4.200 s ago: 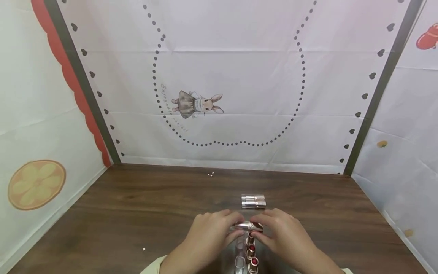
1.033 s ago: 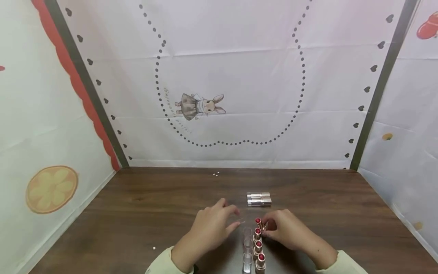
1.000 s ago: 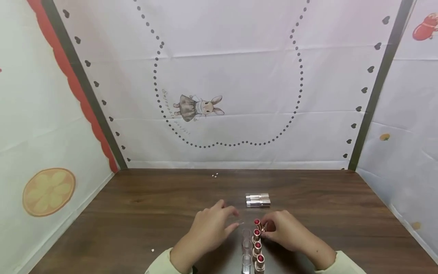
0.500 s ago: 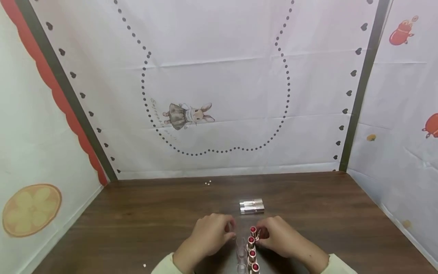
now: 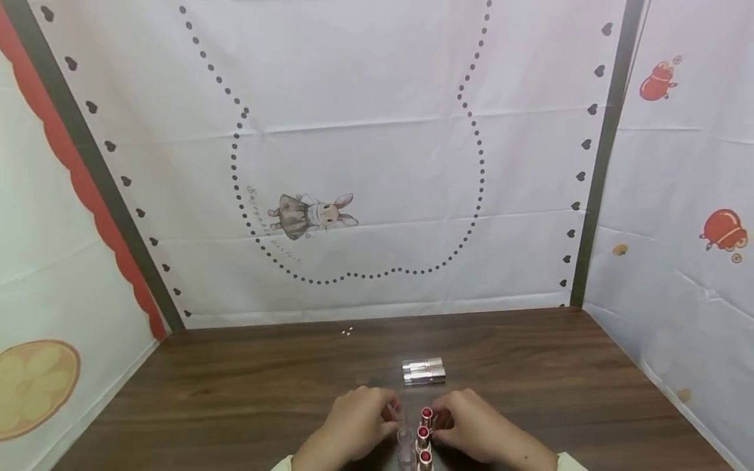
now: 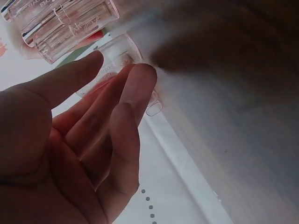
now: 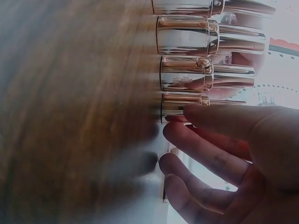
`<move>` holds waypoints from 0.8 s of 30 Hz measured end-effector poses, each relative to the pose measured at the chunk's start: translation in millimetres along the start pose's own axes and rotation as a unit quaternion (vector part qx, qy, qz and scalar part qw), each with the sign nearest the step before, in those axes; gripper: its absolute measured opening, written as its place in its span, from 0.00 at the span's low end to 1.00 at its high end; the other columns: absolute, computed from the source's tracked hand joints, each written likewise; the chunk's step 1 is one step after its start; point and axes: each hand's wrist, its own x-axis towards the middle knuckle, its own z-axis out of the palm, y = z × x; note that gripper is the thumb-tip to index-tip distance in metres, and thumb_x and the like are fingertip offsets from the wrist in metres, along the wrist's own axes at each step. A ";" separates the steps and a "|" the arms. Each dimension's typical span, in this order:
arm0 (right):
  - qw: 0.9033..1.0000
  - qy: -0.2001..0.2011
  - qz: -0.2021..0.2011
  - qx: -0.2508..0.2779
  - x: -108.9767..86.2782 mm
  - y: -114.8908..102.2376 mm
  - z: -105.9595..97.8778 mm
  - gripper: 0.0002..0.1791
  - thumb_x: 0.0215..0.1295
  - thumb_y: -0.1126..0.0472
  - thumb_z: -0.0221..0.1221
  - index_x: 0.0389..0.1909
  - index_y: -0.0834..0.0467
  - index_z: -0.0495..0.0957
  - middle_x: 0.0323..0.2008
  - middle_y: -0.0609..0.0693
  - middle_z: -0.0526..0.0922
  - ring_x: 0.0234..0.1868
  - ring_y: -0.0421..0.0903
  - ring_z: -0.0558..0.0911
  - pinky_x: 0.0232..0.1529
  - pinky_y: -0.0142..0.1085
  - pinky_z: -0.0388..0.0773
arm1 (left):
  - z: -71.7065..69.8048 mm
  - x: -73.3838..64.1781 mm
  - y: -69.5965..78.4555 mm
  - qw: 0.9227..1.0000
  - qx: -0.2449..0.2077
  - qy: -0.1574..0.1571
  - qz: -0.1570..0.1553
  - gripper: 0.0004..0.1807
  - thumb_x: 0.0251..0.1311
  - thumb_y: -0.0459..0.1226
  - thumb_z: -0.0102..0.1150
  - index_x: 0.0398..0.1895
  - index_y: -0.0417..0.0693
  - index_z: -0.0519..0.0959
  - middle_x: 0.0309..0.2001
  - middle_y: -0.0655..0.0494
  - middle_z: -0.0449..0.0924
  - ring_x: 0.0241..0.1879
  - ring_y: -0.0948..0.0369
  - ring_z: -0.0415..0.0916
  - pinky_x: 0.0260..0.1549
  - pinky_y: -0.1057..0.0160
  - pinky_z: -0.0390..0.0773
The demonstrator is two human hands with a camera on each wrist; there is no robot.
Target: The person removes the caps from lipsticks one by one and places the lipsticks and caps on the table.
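Note:
In the head view my left hand [image 5: 356,422] is at the far end of a row of clear lipstick caps [image 5: 406,453]. Its thumb and fingertips pinch a clear cap [image 6: 116,52], best seen in the left wrist view and standing close to the table. My right hand [image 5: 474,425] pinches the base of the farthest lipstick [image 5: 427,415], which is upright with its red tip up. In the right wrist view the thumb lies against that gold base [image 7: 174,108]. Other uncapped lipsticks [image 5: 423,434] stand upright in line toward me, beside the caps.
Two capped lipsticks [image 5: 424,371] lie side by side beyond my hands. Small white bits [image 5: 347,331] lie near the back of the dark wood table [image 5: 247,386]. White printed sheets [image 5: 353,150] stand at the back and both sides.
Both hands held a lipstick sideways 4.2 s ago; its cap is now off and it stands at the row's far end. Lately the left hand has brought the cap to the cap row.

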 end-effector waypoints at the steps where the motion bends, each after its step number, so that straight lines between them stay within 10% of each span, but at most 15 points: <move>1: 1.000 -0.001 0.000 0.003 1.2 -1.7 1.5 0.08 0.55 0.65 0.70 0.28 0.49 0.83 0.23 0.36 0.82 0.25 0.27 0.77 0.29 0.27 0.75 | -1.1 -1.8 -0.6 1.000 0.000 -0.002 -0.003 0.08 0.51 0.45 0.74 0.34 0.62 0.84 0.29 0.74 0.85 0.30 0.70 0.80 0.28 0.61 0.75; 24: 0.999 -0.026 0.017 0.018 -0.4 -5.2 1.8 0.08 0.56 0.65 0.69 0.31 0.48 0.83 0.26 0.39 0.85 0.28 0.30 0.80 0.32 0.29 0.77 | -2.0 -3.9 5.0 0.998 0.001 -0.047 -0.039 0.14 0.54 0.45 0.72 0.44 0.60 0.84 0.29 0.73 0.86 0.31 0.70 0.80 0.29 0.62 0.73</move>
